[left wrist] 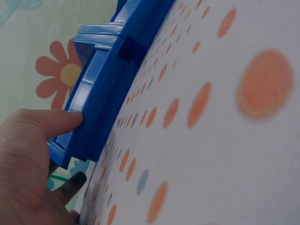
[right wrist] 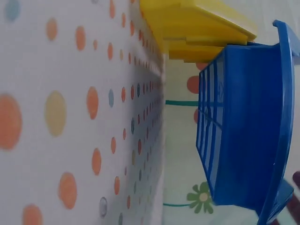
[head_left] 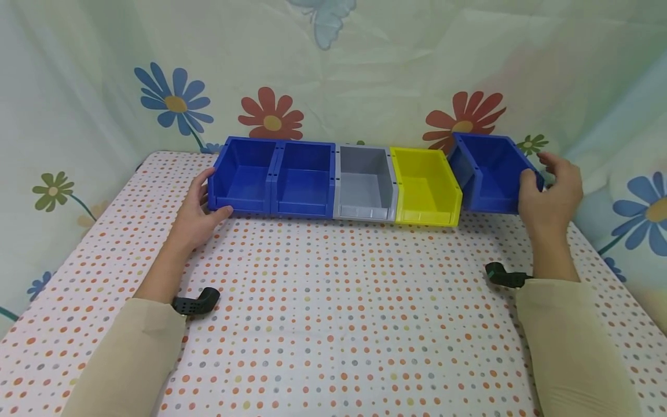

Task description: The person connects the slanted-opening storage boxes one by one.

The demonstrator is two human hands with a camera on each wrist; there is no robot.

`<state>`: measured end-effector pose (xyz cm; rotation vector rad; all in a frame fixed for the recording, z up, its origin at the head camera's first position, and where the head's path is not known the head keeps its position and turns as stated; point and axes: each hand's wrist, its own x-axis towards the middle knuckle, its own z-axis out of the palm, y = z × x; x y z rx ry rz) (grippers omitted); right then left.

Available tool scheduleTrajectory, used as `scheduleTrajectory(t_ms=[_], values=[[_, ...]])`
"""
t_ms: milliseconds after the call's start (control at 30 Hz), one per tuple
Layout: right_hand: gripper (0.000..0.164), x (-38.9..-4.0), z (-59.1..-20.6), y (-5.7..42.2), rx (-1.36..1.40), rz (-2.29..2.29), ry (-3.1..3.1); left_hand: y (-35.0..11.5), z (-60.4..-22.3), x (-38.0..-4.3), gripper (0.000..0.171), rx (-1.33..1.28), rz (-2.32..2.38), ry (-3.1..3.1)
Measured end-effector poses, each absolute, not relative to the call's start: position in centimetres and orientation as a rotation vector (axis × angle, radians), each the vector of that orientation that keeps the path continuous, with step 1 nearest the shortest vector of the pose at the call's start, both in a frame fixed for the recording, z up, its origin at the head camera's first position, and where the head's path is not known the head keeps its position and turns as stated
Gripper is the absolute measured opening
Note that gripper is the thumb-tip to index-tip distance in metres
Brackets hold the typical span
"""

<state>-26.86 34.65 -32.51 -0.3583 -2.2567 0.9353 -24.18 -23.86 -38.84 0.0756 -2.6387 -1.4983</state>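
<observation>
In the head view, a blue storage bin point(head_left: 245, 204) stands at the left end of a row. My left hand point(head_left: 195, 211) grips its left front corner, the thumb point(left wrist: 65, 122) lying on the front lip. My right hand point(head_left: 552, 194) holds another blue bin point(head_left: 466, 185) by its right side. That bin hangs above the table, tilted, close to the right of the yellow bin point(head_left: 424, 218). Its underside ribs face the table in the right wrist view, where my right fingers are mostly hidden.
Between the leftmost blue bin and the yellow one stand a second blue bin point(head_left: 304, 207) and a grey bin point(head_left: 365, 212), side by side. A dotted cloth point(head_left: 333, 313) covers the table. Behind the row hangs a flowered curtain point(head_left: 365, 81).
</observation>
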Motion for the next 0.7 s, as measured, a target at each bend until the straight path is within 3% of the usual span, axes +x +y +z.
scheduleTrajectory(t_ms=[200,700], values=[[0.048,-26.9,-32.5,33.6,0.087,0.804,-2.27,-23.9,-38.8,-24.0,0.09,0.069,-1.5,-2.635],[0.062,-26.2,-32.9,31.9,0.355,0.774,-2.671,-23.9,-38.9,-24.2,0.09,0.069,-1.495,-2.643]])
